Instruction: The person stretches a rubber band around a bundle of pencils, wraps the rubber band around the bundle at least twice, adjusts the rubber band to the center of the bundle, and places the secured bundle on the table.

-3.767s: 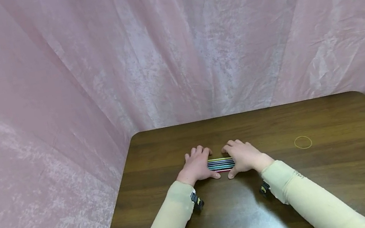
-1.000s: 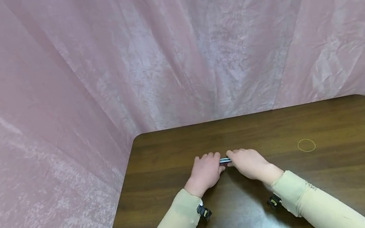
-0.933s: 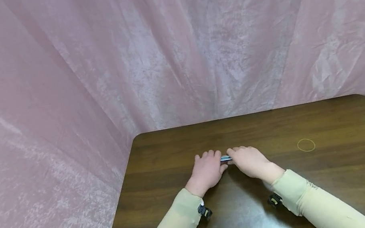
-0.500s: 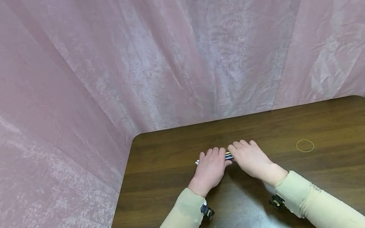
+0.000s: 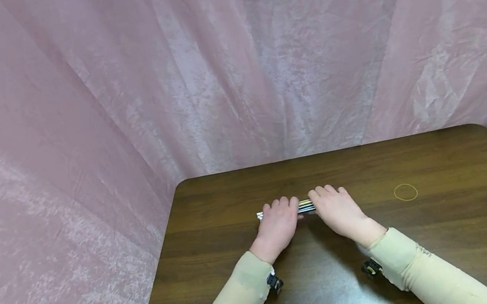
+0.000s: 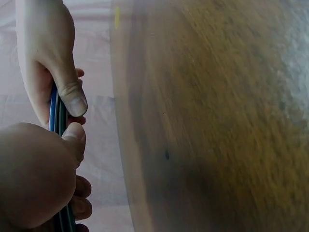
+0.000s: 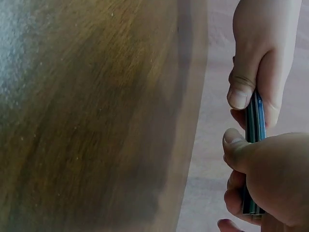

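A bundle of several slim pencils (image 5: 307, 206), with yellow, blue and dark sides, lies crosswise between my hands in the head view. White ends stick out left of my left hand (image 5: 278, 224), which grips the left part. My right hand (image 5: 338, 211) holds the right part, leaving a short stretch bare between them. Both thumbs press the near side of the bundle (image 6: 59, 113) in the left wrist view, fingers curled behind. In the right wrist view, flat dark ends of the pencils (image 7: 253, 210) show below the right hand (image 7: 275, 174). Palms hide the rest.
A thin yellow rubber band (image 5: 407, 200) lies on the brown wooden table (image 5: 471, 220), right of the hands. Pink curtains (image 5: 219, 69) hang behind the table's far edge and along its left side.
The pencils, spread flat at first, are now squeezed into a narrow bundle. Both hands closed round them and shifted slightly away; recently the hands moved a little apart, and white ends came into sight.
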Demonstrator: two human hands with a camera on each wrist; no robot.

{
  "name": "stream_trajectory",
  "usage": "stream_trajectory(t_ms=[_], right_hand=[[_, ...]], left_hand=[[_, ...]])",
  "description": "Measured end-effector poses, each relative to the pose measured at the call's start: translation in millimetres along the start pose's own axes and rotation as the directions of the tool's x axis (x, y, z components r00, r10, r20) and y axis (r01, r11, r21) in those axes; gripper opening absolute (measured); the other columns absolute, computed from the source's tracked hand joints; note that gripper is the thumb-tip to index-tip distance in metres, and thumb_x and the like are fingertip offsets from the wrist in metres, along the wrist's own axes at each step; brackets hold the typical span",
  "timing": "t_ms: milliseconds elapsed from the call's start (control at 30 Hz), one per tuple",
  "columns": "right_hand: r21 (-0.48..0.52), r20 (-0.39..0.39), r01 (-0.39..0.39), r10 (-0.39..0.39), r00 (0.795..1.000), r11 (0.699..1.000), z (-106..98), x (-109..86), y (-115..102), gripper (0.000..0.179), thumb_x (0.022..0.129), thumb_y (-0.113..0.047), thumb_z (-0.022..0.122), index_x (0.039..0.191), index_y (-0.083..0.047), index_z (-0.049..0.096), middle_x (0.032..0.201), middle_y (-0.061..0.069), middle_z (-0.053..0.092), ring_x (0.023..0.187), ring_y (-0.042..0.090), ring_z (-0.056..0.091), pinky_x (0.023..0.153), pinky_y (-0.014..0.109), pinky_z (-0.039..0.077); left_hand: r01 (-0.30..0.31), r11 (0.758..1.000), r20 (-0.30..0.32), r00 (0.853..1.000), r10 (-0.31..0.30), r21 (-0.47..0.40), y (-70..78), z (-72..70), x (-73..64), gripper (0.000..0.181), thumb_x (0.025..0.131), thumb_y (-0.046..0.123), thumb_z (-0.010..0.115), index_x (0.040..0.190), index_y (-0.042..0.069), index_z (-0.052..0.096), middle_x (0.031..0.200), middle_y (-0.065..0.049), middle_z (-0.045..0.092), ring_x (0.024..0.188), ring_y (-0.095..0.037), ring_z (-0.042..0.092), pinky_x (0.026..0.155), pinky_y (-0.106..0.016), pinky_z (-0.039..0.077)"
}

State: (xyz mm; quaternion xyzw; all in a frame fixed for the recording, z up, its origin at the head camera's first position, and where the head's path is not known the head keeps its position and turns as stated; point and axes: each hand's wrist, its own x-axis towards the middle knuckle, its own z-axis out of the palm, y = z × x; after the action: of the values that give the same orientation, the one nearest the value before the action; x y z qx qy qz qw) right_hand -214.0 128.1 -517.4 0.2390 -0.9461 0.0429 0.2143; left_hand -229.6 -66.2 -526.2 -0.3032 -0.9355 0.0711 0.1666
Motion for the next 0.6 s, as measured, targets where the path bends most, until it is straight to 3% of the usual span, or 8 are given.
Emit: stream_trajectory(t_ms=[100,200,333,433,600], right_hand=[[0.069,0.029,-0.024,0.022,0.999,0.997,-4,-2.5,5,0.037,0.086,-0.019,0.089,0.107,-0.004,0.063,0.094,0.010,0.065,0.087,0.034,0.064,0.065,0.047,0.050],[0.207,0.109,-0.110,0.089,0.990,0.972,-12,-6.6,15,0.048,0.088,-0.016,0.089,0.124,0.001,0.063,0.108,0.017,0.069,0.100,0.040,0.067,0.077,0.054,0.056],[0.353,0.274,-0.275,0.182,0.944,0.894,-20,-15.4,27,0.067,0.095,-0.012,0.081,0.150,0.007,0.048,0.137,0.031,0.062,0.127,0.051,0.060,0.103,0.061,0.049],[0.391,0.347,-0.325,0.188,0.919,0.861,-22,-21.8,29,0.071,0.101,-0.013,0.074,0.156,0.011,0.037,0.149,0.036,0.052,0.138,0.055,0.051,0.112,0.064,0.041],[0.421,0.312,-0.292,0.165,0.936,0.859,-20,-28.5,22,0.070,0.103,-0.011,0.071,0.158,0.012,0.034,0.155,0.035,0.048,0.140,0.054,0.049,0.114,0.063,0.040]], left_hand=[[-0.008,1.000,0.022,1.000,0.008,-0.017,-4.1,1.0,-0.4,0.033,0.106,0.043,0.065,0.117,0.013,0.060,0.099,-0.004,0.065,0.085,-0.022,0.065,0.069,-0.037,0.047],[-0.003,0.999,0.049,0.999,0.004,-0.035,-10.0,0.7,-1.6,0.031,0.108,0.042,0.062,0.118,0.013,0.059,0.100,-0.003,0.065,0.089,-0.022,0.065,0.072,-0.038,0.046],[0.001,0.998,0.059,0.998,0.002,-0.061,-17.1,-0.9,-3.8,0.029,0.108,0.040,0.063,0.118,0.013,0.059,0.101,-0.003,0.064,0.091,-0.023,0.064,0.074,-0.039,0.045],[-0.002,0.997,0.052,0.999,0.006,-0.075,-20.1,-1.9,-4.6,0.029,0.107,0.039,0.065,0.118,0.013,0.059,0.100,-0.002,0.063,0.091,-0.023,0.063,0.074,-0.039,0.045],[-0.010,0.997,0.069,0.998,0.015,-0.078,-19.1,-5.2,-5.4,0.029,0.108,0.041,0.063,0.118,0.013,0.059,0.101,-0.002,0.063,0.092,-0.023,0.064,0.074,-0.039,0.044]])
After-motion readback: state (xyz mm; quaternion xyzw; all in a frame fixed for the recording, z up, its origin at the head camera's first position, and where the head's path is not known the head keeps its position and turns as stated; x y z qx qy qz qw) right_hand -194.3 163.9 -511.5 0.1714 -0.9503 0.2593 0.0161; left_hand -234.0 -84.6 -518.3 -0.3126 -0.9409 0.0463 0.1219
